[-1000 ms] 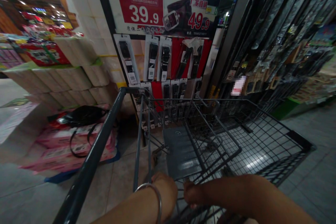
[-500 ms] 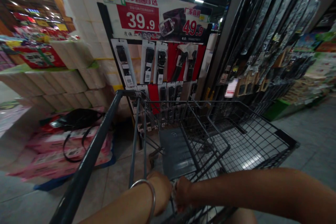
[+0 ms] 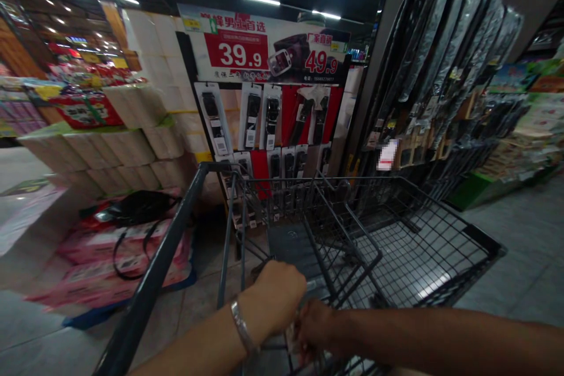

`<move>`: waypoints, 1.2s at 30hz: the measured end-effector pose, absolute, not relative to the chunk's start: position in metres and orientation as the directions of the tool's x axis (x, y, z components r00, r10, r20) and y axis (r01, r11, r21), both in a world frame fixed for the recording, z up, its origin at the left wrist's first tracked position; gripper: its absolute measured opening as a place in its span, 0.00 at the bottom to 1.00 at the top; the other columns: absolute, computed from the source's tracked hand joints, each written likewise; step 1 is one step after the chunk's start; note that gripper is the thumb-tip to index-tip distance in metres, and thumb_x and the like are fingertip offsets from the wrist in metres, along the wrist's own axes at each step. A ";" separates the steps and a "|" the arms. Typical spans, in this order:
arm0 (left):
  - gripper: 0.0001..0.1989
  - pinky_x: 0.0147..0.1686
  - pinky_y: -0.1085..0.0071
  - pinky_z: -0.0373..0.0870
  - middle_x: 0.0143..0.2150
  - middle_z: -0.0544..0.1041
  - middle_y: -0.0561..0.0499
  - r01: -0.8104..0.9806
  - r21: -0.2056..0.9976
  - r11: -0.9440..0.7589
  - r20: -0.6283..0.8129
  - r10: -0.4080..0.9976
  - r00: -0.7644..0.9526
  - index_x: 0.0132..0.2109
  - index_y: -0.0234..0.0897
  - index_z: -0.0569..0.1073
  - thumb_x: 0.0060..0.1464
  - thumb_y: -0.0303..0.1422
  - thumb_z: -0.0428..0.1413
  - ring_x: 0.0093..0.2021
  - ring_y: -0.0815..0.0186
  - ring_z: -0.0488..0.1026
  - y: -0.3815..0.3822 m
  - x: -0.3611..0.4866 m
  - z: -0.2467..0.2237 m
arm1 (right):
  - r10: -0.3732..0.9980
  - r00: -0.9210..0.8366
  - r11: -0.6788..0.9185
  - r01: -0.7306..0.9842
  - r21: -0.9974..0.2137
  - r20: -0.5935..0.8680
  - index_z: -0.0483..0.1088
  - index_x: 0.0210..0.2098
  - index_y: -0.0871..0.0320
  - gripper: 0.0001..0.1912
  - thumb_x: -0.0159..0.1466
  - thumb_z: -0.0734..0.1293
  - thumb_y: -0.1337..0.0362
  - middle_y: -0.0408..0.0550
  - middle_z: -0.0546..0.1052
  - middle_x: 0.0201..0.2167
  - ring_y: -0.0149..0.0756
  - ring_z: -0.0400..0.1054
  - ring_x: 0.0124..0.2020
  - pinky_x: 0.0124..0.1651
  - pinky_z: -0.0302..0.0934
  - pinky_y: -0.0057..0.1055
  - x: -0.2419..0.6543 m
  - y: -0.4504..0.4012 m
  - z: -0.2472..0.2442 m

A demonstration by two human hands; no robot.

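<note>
both hands at the near end of a shopping cart
left hand has risen, curled; right hand closed on something pale, unclear what; wire basket holds nothing visible.

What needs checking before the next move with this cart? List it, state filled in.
1. Left hand on the shopping cart at its near end: ok, knuckles up, closed over the wire.
2. Right hand beside the left: cannot tell what it grips; something pale shows between the hands.
3. Cart basket: ok, nothing visible inside.
4. Child-seat flap: cannot tell if latched.
5. Space ahead: not ok, belt display stands right behind the cart front.
6. Black bag on pink packs to the left: ok, apart from the cart.
</note>
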State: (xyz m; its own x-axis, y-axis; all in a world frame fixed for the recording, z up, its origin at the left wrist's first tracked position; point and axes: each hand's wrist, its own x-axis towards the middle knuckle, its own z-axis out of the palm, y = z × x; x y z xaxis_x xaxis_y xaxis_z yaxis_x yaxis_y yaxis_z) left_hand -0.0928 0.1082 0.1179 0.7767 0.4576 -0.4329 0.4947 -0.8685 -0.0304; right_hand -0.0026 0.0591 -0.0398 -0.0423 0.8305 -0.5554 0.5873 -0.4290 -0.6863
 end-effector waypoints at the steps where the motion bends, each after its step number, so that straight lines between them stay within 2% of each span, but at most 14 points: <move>1: 0.11 0.40 0.61 0.72 0.39 0.79 0.38 0.520 -0.029 -0.854 -0.389 0.489 0.781 0.40 0.31 0.77 0.53 0.25 0.52 0.43 0.53 0.76 0.110 -0.093 0.124 | 0.795 -0.048 -0.488 0.540 -0.686 -0.604 0.67 0.21 0.58 0.10 0.52 0.57 0.73 0.42 0.71 0.15 0.33 0.69 0.18 0.21 0.64 0.26 -0.002 0.062 -0.033; 3: 0.11 0.43 0.60 0.70 0.41 0.78 0.39 0.572 -0.039 -0.819 -0.316 0.553 0.771 0.41 0.30 0.77 0.54 0.26 0.52 0.45 0.53 0.75 0.114 -0.095 0.135 | 0.726 -0.040 -0.596 0.462 -0.657 -0.687 0.68 0.21 0.60 0.12 0.52 0.56 0.75 0.43 0.72 0.18 0.32 0.70 0.20 0.23 0.65 0.25 0.002 0.070 -0.017; 4: 0.11 0.44 0.59 0.69 0.42 0.78 0.39 0.600 -0.051 -0.798 -0.283 0.588 0.758 0.41 0.30 0.76 0.54 0.27 0.52 0.46 0.52 0.74 0.117 -0.096 0.139 | 0.743 0.004 -0.588 0.482 -0.649 -0.670 0.69 0.22 0.60 0.12 0.53 0.56 0.76 0.45 0.73 0.19 0.33 0.71 0.21 0.25 0.65 0.26 0.005 0.075 -0.009; 5: 0.11 0.46 0.59 0.68 0.43 0.77 0.38 0.628 -0.071 -0.775 -0.256 0.622 0.740 0.42 0.29 0.76 0.54 0.27 0.52 0.47 0.52 0.72 0.120 -0.099 0.142 | 0.795 0.036 -0.519 0.557 -0.648 -0.606 0.70 0.23 0.61 0.12 0.54 0.57 0.76 0.47 0.75 0.21 0.36 0.73 0.25 0.27 0.65 0.27 0.009 0.079 -0.002; 7: 0.13 0.47 0.58 0.66 0.45 0.76 0.37 0.675 -0.120 -0.728 -0.211 0.683 0.699 0.44 0.28 0.76 0.53 0.28 0.52 0.49 0.51 0.70 0.128 -0.105 0.145 | 0.925 0.015 -0.250 0.776 -0.579 -0.380 0.74 0.27 0.62 0.11 0.54 0.60 0.76 0.52 0.78 0.30 0.41 0.75 0.35 0.36 0.66 0.29 0.019 0.086 0.010; 9: 0.14 0.49 0.57 0.64 0.47 0.75 0.35 0.711 -0.187 -0.678 -0.182 0.735 0.653 0.46 0.26 0.75 0.53 0.28 0.52 0.51 0.50 0.69 0.137 -0.113 0.145 | 0.949 -0.043 -0.078 0.928 -0.365 -0.312 0.76 0.32 0.63 0.12 0.52 0.62 0.77 0.59 0.78 0.38 0.47 0.73 0.43 0.44 0.65 0.33 0.029 0.090 0.016; 11: 0.15 0.52 0.54 0.61 0.49 0.74 0.33 0.718 -0.263 -0.644 -0.183 0.765 0.618 0.46 0.26 0.75 0.54 0.28 0.51 0.52 0.50 0.68 0.147 -0.121 0.140 | 0.919 -0.047 -0.019 0.987 -0.161 -0.392 0.77 0.37 0.63 0.17 0.50 0.64 0.79 0.64 0.76 0.45 0.50 0.72 0.47 0.46 0.66 0.37 0.035 0.091 0.015; 14: 0.15 0.57 0.49 0.52 0.51 0.74 0.34 0.673 -0.342 -0.656 -0.240 0.754 0.612 0.47 0.28 0.76 0.54 0.28 0.52 0.52 0.51 0.68 0.156 -0.128 0.132 | 0.860 -0.010 0.004 1.000 -0.012 -0.510 0.75 0.42 0.65 0.23 0.46 0.67 0.80 0.69 0.71 0.52 0.53 0.71 0.47 0.45 0.67 0.40 0.034 0.090 0.002; 17: 0.16 0.56 0.50 0.53 0.49 0.75 0.34 0.648 -0.386 -0.656 -0.266 0.752 0.603 0.47 0.27 0.75 0.56 0.25 0.48 0.51 0.51 0.70 0.158 -0.126 0.127 | 0.854 -0.018 0.010 1.000 -0.019 -0.520 0.74 0.44 0.67 0.26 0.43 0.68 0.80 0.69 0.70 0.52 0.53 0.71 0.47 0.46 0.66 0.39 0.028 0.091 -0.014; 21: 0.17 0.44 0.58 0.64 0.46 0.75 0.32 0.678 -0.364 -0.638 -0.292 0.770 0.568 0.43 0.25 0.77 0.56 0.20 0.45 0.49 0.51 0.71 0.159 -0.120 0.126 | 0.891 -0.156 0.068 0.974 -0.215 -0.427 0.73 0.42 0.64 0.24 0.44 0.68 0.80 0.60 0.74 0.48 0.44 0.72 0.44 0.46 0.65 0.32 0.021 0.090 -0.024; 25: 0.17 0.40 0.59 0.65 0.45 0.75 0.30 0.692 -0.325 -0.644 -0.289 0.765 0.576 0.44 0.24 0.76 0.55 0.18 0.44 0.48 0.49 0.71 0.159 -0.118 0.126 | 0.910 -0.235 0.131 0.945 -0.301 -0.342 0.70 0.46 0.66 0.23 0.50 0.64 0.79 0.60 0.73 0.48 0.41 0.72 0.43 0.44 0.65 0.29 0.004 0.086 -0.021; 31: 0.17 0.41 0.58 0.66 0.45 0.75 0.31 0.689 -0.320 -0.651 -0.302 0.759 0.577 0.44 0.24 0.76 0.54 0.19 0.45 0.48 0.48 0.71 0.157 -0.119 0.129 | 0.798 -0.553 0.530 0.833 -0.159 -0.238 0.72 0.37 0.64 0.12 0.52 0.65 0.76 0.58 0.74 0.40 0.42 0.72 0.36 0.33 0.66 0.32 -0.027 0.085 -0.016; 33: 0.16 0.41 0.59 0.66 0.46 0.75 0.32 0.688 -0.312 -0.655 -0.306 0.755 0.580 0.44 0.24 0.76 0.54 0.20 0.46 0.48 0.48 0.71 0.158 -0.120 0.130 | 0.784 -0.588 0.583 0.808 -0.089 -0.200 0.73 0.35 0.64 0.09 0.53 0.66 0.74 0.58 0.74 0.38 0.43 0.70 0.37 0.33 0.66 0.33 -0.030 0.086 -0.013; 36: 0.15 0.42 0.60 0.66 0.46 0.75 0.32 0.694 -0.302 -0.653 -0.297 0.756 0.583 0.44 0.25 0.77 0.54 0.22 0.48 0.49 0.49 0.70 0.159 -0.120 0.129 | 0.814 -0.554 0.560 0.828 -0.022 -0.174 0.74 0.34 0.64 0.07 0.54 0.67 0.72 0.59 0.74 0.35 0.44 0.69 0.39 0.36 0.67 0.36 -0.025 0.089 -0.009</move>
State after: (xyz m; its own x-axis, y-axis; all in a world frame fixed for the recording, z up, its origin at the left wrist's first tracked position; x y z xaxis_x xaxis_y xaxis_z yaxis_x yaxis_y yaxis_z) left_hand -0.1202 0.1594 0.1286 0.5825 0.7565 -0.2974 0.6942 -0.6533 -0.3020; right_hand -0.0246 0.0887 -0.0094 -0.5545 0.8139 -0.1735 0.8284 0.5597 -0.0217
